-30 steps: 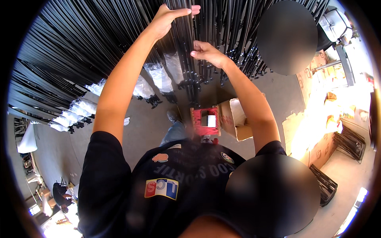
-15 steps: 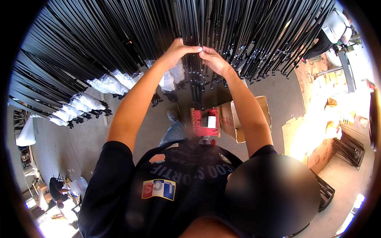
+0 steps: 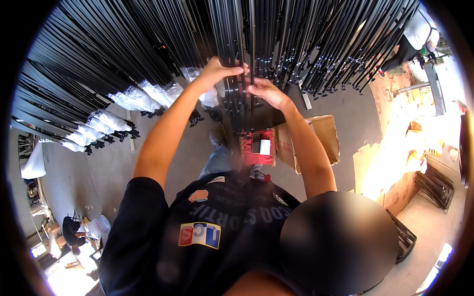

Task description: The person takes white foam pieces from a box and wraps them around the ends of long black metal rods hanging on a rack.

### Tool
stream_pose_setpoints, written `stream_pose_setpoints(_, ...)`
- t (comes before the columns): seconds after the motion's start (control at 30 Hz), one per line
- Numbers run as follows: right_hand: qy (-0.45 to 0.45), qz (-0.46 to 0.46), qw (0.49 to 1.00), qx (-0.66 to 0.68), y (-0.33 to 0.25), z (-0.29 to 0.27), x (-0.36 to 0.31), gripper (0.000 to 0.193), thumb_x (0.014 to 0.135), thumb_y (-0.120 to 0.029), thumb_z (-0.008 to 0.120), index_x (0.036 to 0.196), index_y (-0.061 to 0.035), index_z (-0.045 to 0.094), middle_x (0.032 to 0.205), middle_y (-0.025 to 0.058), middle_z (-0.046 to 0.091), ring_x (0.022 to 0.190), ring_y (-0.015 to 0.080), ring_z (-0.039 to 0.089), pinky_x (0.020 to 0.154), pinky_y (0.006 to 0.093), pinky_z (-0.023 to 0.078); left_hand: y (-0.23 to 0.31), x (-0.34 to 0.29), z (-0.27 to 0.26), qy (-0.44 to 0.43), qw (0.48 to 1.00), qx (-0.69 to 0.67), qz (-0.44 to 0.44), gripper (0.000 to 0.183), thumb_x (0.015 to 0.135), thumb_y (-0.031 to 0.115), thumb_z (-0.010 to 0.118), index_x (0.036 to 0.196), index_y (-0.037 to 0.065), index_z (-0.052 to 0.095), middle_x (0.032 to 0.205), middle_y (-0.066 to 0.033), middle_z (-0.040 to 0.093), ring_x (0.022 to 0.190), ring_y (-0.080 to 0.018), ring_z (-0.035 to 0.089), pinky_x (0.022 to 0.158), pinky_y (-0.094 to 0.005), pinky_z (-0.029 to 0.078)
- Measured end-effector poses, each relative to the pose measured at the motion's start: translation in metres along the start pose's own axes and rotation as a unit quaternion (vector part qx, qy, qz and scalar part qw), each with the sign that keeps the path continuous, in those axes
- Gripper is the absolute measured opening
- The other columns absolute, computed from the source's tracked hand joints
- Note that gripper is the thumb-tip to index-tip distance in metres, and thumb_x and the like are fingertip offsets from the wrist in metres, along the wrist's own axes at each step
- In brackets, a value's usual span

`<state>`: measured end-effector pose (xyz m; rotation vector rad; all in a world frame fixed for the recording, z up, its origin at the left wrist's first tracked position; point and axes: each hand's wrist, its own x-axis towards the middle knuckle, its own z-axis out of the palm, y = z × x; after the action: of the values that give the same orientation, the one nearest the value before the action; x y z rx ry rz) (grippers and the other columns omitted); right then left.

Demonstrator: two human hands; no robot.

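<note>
Hanging just beyond the red-sided box (image 3: 250,160), a bundle of black rods (image 3: 236,106) stands with its lower ends close to the box's far edge in view; the left hand (image 3: 220,72), beyond the box and a little to its left, curves about the bundle, thumb laid across the front and fingertips showing at the far side; the right hand (image 3: 267,92), beyond the box and slightly to its right, has thumb and fingers loosely bent beside the rods; how hard either hand presses, I cannot tell.

The rods look long, thin and stiff, probably light singly but weightier together; their glossy surface may be slippery, and so many loose lengths could fan apart or swing; a hold around the whole bundle, one hand on each side and well above the knobby lower ends, seems the surest; those ends look likely to snag on neighbours, and the dark finish might scratch.

Farther left of the red-sided box, other rods end in clear plastic wraps (image 3: 133,98), which would probably feel soft and crinkly; an open cardboard box (image 3: 326,140) sits just to its right.
</note>
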<state>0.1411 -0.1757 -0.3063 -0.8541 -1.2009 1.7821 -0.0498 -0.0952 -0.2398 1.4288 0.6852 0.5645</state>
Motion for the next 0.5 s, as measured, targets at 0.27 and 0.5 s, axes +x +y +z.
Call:
stream_pose_setpoints(0.27, 0.089, -0.015, 0.995, -0.051, -0.002, 0.012, -0.001, 0.026, 0.077, -0.012, 0.064, 0.1, -0.0025, 0.058, 0.09, 0.0011, 0.06, 0.079, 0.0086, 0.055, 0.074, 0.0235, 0.043, -0.002, -0.012, 0.021, 0.098, 0.994, -0.056, 0.001, 0.029, 0.073, 0.013, 0.065, 0.097, -0.001, 0.058, 0.09, -0.0093, 0.063, 0.082, -0.0154, 0.06, 0.077, -0.0277, 0.048)
stream_pose_setpoints(0.5, 0.135, -0.071, 0.984, -0.088, 0.005, 0.025, 0.007, 0.007, 0.077, -0.004, 0.061, 0.083, -0.0006, 0.061, 0.072, -0.0024, 0.058, 0.067, 0.0061, 0.051, 0.061, 0.0232, 0.043, -0.003, -0.001, 0.019, 0.113, 0.99, -0.025, 0.077, 0.027, 0.077, 0.016, 0.062, 0.098, -0.001, 0.059, 0.096, -0.0079, 0.062, 0.082, -0.0127, 0.058, 0.074, -0.0259, 0.046)
